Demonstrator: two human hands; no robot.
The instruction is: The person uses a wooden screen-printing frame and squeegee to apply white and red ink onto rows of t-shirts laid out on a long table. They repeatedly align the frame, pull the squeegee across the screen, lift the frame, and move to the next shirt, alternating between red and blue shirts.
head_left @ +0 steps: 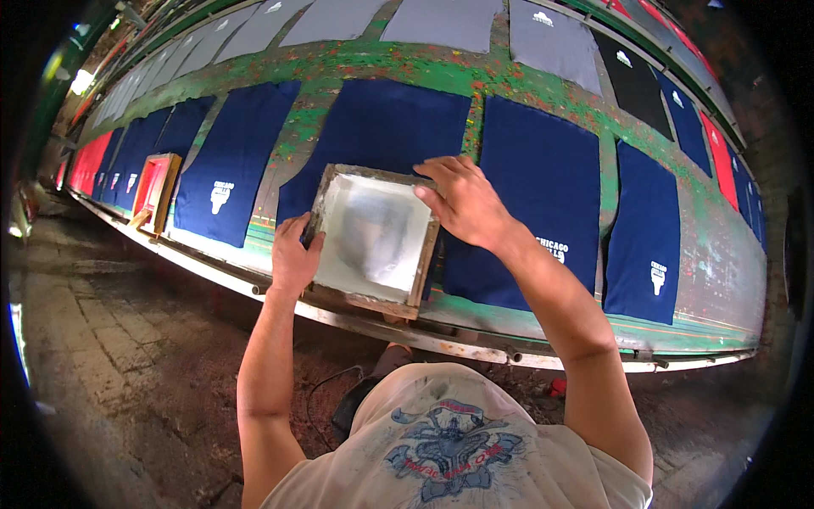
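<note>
A wooden screen-printing frame point(363, 301) lies tilted slightly on a navy fabric panel point(394, 114), near the table's front edge. White ink coats its inside, with a greyish patch of mesh in the middle. My left hand point(294, 257) grips the left side rail, its thumb toward the inside and its fingers along the outer edge. At the far right corner, my right hand point(466, 202) holds the frame, fingers over the far rail and thumb by the inner edge. Whatever print lies beneath the frame is hidden.
Navy panels with white prints point(543, 187) line the long green table point(356, 64); grey panels point(445, 21) form a far row. A second wooden screen frame point(170, 193) with a red inside stands at left. A metal rail point(475, 349) runs along the front edge.
</note>
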